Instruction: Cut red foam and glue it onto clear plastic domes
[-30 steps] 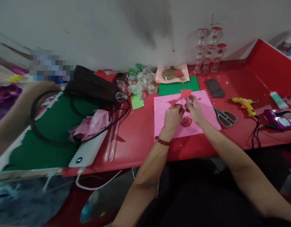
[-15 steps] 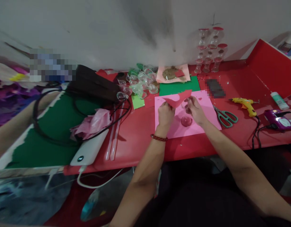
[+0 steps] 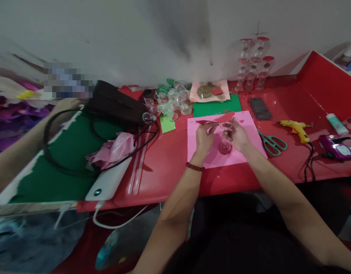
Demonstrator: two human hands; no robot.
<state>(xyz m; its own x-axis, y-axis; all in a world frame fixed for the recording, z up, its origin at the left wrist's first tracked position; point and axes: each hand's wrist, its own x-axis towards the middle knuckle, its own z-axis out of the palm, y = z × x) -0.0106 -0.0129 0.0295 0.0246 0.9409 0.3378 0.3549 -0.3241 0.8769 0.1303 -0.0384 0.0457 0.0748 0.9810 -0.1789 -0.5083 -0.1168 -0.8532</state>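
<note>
Above a pink sheet, my left hand pinches a piece of red paper by its near left side. My right hand has its fingers curled round a small clear plastic cup, whose round rim faces up just beside the paper. Whether the cup touches the paper I cannot tell. Below the fingers, a clear domed cup rests on the pink sheet. A beaded bracelet circles my left wrist.
Green-handled scissors, a yellow glue gun and a white bottle lie rightward. Clear cups cluster behind left, beside brown grains on paper. Stacked cups stand at the wall. Another person's arm is leftmost.
The red paper has tipped flatter, and my left hand has turned, its fingers now showing. My right hand has brought the clear cup into plainer view near the paper.
</note>
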